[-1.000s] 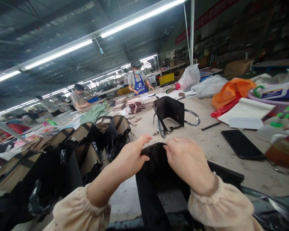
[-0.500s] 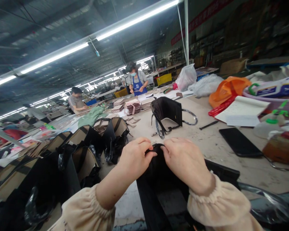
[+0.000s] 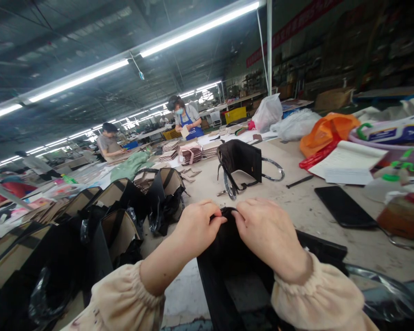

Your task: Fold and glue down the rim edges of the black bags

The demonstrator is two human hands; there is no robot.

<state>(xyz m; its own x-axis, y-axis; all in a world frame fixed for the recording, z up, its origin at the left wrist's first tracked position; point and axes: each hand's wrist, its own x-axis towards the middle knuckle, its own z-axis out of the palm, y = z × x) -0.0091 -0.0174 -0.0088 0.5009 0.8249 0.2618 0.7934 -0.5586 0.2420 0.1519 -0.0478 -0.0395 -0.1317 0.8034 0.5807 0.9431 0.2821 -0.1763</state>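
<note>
Left hand (image 3: 200, 226) has closed since 1 second ago; with my right hand (image 3: 267, 232) it pinches the black bag's edge (image 3: 228, 246): likely edge-working, next needing even pressure.

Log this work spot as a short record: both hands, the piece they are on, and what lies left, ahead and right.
Left hand: thumb and fingers pinching the rim of a black bag
Right hand: at the same rim, thumb inward, some fingertips hidden
Left side: open black bags with tan insides
Ahead: another bag, upright, with clear-wrapped handles
Right side: black phone lying flat; white notepad beyond it
Background: person in a blue apron, holding a pale flat piece
</note>
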